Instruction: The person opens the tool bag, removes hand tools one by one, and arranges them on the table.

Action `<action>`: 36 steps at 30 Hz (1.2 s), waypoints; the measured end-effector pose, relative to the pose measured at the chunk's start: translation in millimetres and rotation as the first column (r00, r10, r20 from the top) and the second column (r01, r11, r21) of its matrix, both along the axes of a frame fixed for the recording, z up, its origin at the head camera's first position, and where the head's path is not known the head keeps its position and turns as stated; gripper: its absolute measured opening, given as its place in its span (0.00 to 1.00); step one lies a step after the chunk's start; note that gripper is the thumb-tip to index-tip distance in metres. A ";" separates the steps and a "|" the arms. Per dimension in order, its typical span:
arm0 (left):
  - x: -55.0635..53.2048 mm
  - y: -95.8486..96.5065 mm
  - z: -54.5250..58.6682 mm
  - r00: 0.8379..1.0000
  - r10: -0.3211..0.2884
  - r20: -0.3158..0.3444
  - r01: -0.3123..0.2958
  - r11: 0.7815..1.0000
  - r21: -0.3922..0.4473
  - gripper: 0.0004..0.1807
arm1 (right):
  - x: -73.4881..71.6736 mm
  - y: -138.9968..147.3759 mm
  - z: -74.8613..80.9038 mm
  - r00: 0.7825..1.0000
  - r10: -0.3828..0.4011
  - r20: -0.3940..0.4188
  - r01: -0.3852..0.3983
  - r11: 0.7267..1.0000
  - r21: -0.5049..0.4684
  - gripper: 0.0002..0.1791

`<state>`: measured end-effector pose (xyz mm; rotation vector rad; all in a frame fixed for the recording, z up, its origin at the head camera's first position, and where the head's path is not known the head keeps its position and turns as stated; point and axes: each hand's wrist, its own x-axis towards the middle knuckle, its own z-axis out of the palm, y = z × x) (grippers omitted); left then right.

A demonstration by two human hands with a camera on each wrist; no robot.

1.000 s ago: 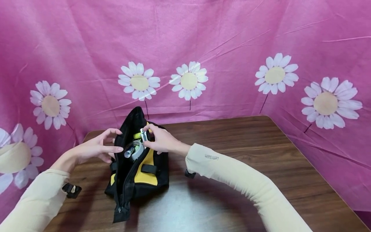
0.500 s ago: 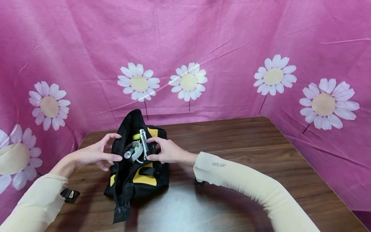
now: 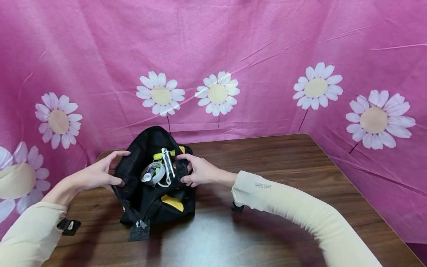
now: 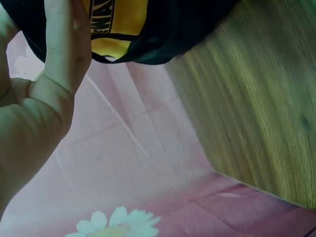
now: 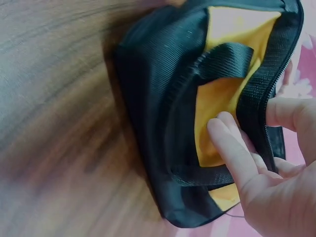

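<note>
A black and yellow fabric tool bag [image 3: 153,215] stands on the table with its zipped mouth spread wide. On the bag's left rim my left hand [image 3: 95,172] grips the cloth between thumb and fingers; the left wrist view shows this hand [image 4: 54,74] against the bag's outside. My right hand [image 3: 203,171] pinches the opposite rim, thumb inside and fingers over the yellow panel [image 5: 217,108] in the right wrist view. Inside lie a slim silver tool with a ridged strip [image 3: 168,165], a pale ring like a tape roll [image 3: 161,172] and a yellow-green piece [image 3: 158,156].
The brown wooden table [image 3: 267,193] extends to the right of the bag. Pink cloth with white daisies [image 3: 260,122] hangs behind and beside the table. A zipper tab [image 3: 139,230] hangs off the bag's near end.
My right hand has let go of the silver tool, which now lies in the bag, and has moved to the right rim. The bag's left side has been pulled left, and its mouth is wider.
</note>
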<state>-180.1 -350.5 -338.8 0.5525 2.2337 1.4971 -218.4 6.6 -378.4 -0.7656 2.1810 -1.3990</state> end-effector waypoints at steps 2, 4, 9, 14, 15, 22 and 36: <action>0.3 -4.0 1.8 1.000 0.000 -0.021 0.000 1.000 -0.008 0.44 | -2.2 3.5 6.3 1.000 -0.009 0.019 0.009 1.000 -0.001 0.44; 0.3 -8.0 3.3 0.999 -0.005 -0.040 0.005 1.000 -0.020 0.44 | -4.9 7.1 12.3 0.999 -0.015 0.035 0.015 1.000 -0.003 0.44; 0.6 -15.0 5.7 0.999 0.015 -0.030 -0.016 0.999 -0.038 0.43 | -9.9 18.6 26.1 0.998 -0.015 0.054 0.015 1.000 0.010 0.44; 2.0 -18.3 11.2 0.996 0.074 -0.041 -0.078 0.992 -0.102 0.45 | -14.2 33.0 36.1 0.999 -0.033 0.036 0.032 0.999 0.027 0.44; 1.7 -18.8 12.6 0.996 0.075 -0.048 -0.080 0.990 -0.115 0.45 | -15.2 35.7 37.6 0.999 -0.036 0.030 0.035 0.999 0.034 0.44; -1.6 -24.7 24.8 0.995 0.090 -0.040 -0.097 0.971 -0.217 0.46 | -22.1 45.7 48.2 1.000 -0.027 0.000 0.027 0.995 0.096 0.43; -13.0 -11.8 34.9 0.986 0.083 -0.142 -0.121 0.951 -0.285 0.44 | -32.9 44.3 64.6 0.998 -0.029 -0.059 0.036 0.992 0.121 0.39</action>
